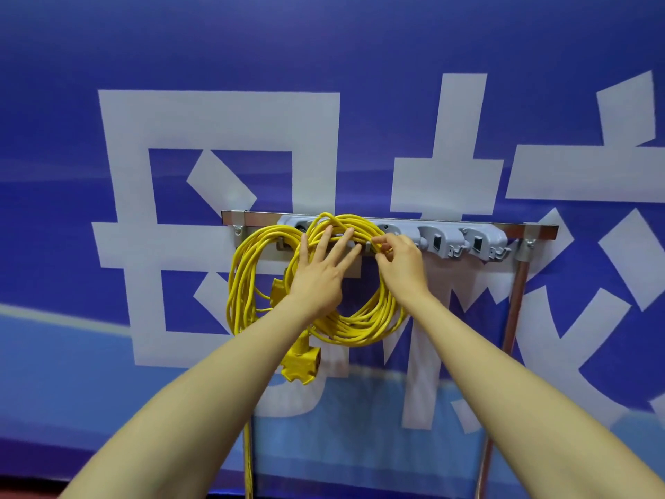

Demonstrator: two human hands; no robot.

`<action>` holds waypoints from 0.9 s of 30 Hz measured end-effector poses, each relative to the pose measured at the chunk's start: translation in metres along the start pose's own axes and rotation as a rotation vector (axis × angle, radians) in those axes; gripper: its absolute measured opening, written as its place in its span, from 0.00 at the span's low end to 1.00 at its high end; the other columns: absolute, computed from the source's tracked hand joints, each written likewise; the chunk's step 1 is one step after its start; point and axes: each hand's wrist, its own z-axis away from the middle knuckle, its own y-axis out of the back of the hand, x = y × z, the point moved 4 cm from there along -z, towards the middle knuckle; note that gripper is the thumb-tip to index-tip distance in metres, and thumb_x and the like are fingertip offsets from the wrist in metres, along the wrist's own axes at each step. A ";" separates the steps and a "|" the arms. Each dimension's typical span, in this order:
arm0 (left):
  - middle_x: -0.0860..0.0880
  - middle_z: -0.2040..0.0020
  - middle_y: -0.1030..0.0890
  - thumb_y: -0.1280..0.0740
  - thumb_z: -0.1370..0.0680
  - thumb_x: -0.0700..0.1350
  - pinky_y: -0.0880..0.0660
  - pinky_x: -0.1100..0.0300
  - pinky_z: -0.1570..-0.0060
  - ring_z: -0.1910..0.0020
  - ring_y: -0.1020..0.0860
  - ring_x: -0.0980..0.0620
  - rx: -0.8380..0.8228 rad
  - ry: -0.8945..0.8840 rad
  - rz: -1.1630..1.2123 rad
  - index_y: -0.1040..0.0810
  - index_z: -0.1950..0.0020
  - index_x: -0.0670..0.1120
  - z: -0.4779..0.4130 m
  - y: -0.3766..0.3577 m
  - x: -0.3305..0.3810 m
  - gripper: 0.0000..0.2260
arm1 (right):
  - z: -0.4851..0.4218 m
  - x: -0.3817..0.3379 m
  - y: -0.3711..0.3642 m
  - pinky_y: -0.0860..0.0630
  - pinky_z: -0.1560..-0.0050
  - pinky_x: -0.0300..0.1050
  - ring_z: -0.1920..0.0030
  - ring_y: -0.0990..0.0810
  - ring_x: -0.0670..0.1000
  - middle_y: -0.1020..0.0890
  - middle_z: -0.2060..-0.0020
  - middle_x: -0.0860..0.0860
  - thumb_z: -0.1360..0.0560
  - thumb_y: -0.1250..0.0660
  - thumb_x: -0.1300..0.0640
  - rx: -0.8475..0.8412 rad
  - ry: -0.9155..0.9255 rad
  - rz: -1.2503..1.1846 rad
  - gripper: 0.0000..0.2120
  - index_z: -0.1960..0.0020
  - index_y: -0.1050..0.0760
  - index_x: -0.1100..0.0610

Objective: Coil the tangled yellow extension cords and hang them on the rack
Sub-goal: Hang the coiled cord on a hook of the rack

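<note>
Here, first coil (pixel 244 282): hangs on the rack (pixel 446 241) just left of the left hand (pixel 318 273), touched by neither hand, so likely finished.
Socket end (pixel 301 361): dangles below the left hand, its weight pulling the cord straight.
Left hand: fingers spread and straight, pressed flat on the second coil (pixel 360 325) to steady it against the rack.
Second coil: loops under both hands; its hook is hidden, so I cannot tell if it is seated.
Right hand (pixel 399 262): thumb and fingers pinch strands at the coil's top, to settle them.
Rack: carries both coils; grey holders continue right of the right hand.
</note>
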 end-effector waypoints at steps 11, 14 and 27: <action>0.49 0.21 0.65 0.41 0.20 0.43 0.65 0.36 0.29 0.23 0.68 0.44 -0.081 -0.020 0.024 0.58 0.20 0.53 0.025 0.007 -0.017 0.34 | 0.016 -0.011 0.010 0.27 0.44 0.51 0.36 0.31 0.54 0.28 0.39 0.53 0.23 0.39 0.62 -0.134 0.042 0.188 0.23 0.29 0.34 0.52; 0.49 0.20 0.61 0.42 0.19 0.44 0.63 0.37 0.28 0.22 0.65 0.45 -0.106 0.000 0.072 0.57 0.20 0.52 0.029 0.012 -0.019 0.32 | 0.021 -0.016 0.013 0.27 0.43 0.50 0.36 0.32 0.54 0.29 0.38 0.53 0.23 0.38 0.62 -0.151 0.057 0.192 0.23 0.29 0.34 0.52; 0.42 0.40 0.22 0.37 0.29 0.41 0.30 0.40 0.39 0.39 0.25 0.40 0.189 0.011 0.357 0.22 0.40 0.43 0.157 -0.001 0.016 0.18 | 0.154 -0.037 0.006 0.28 0.45 0.54 0.40 0.27 0.60 0.25 0.42 0.58 0.31 0.33 0.63 -0.195 0.313 0.284 0.24 0.35 0.28 0.58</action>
